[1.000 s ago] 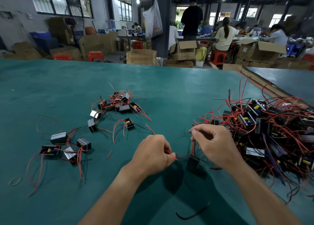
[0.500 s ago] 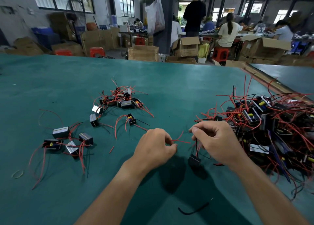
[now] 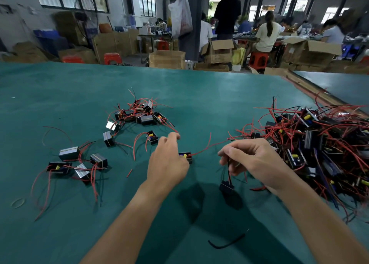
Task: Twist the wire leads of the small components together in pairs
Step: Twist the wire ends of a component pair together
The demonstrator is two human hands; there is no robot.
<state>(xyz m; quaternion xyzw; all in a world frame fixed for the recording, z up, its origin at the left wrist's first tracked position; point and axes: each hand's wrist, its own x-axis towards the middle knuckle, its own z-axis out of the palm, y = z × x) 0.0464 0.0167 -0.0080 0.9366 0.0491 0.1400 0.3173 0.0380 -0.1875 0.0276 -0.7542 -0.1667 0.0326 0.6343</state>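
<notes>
Head view. Right hand just left of big pile on tabletop. Its fingers curled, thumb and forefinger pinching black lead; small black component dangles below. Left hand farther left of pile, seen from back, touching second component; red lead trails from it toward pile. Whether left fingers grip it: cannot tell.

A green table spreads wide, with a loose rubber band lying near its left edge. Beyond its far edge stand cardboard boxes and red stools, a white plastic bag hangs by a pillar, and people sit at other benches
</notes>
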